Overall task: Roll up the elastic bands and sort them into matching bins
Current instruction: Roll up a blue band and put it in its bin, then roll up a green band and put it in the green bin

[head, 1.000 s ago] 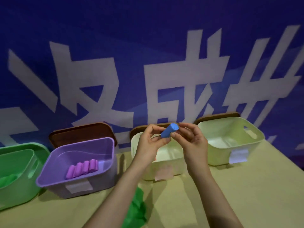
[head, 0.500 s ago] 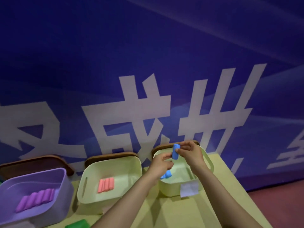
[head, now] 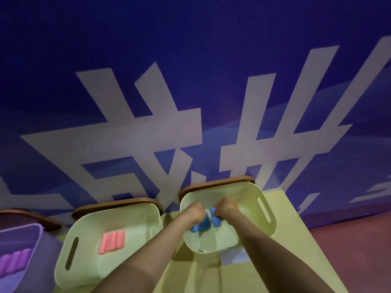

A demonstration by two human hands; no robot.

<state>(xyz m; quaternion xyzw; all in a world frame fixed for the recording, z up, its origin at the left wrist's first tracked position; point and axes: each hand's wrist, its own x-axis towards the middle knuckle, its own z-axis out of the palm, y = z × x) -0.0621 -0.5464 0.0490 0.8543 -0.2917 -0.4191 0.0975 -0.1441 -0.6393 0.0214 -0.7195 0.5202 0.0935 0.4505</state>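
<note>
Our right hand (head: 227, 208) is down inside the right bin (head: 269, 210). Its curled fingers pinch the far end of a blue roll (head: 216, 219), and the roll sticks out from under the hand, toward us. Our left hand (head: 195, 212) is just beside it in the same bin. Its fingers curl down over the other blue rolls (head: 200, 225). The hand hides its own fingertips, so we cannot tell if it grips those rolls or only touches them.

A big blue wall (head: 190, 49) with huge white letters fills most of what we see, and the edges of the view cut the letters off. Below it is a yellow-green table (head: 293, 223), with red floor (head: 349, 250) to its right.

Three bins sit in a row on the table. Left of the right bin is a pale green middle bin (head: 127, 216), then a purple bin (head: 39, 246) cut off at the left edge. Brown lids (head: 115, 203) stand behind the bins. A pale label (head: 234, 258) on the front of the right bin is too blurry to read.

Pink rolls (head: 112, 241) lie side by side in the middle bin, pointing away from us. Purple rolls (head: 14, 260) lie in the purple bin, partly cut off.

The pinched blue roll points from far to near, almost straight. The other blue rolls lie side by side, with their near ends leaning a little to the left.
</note>
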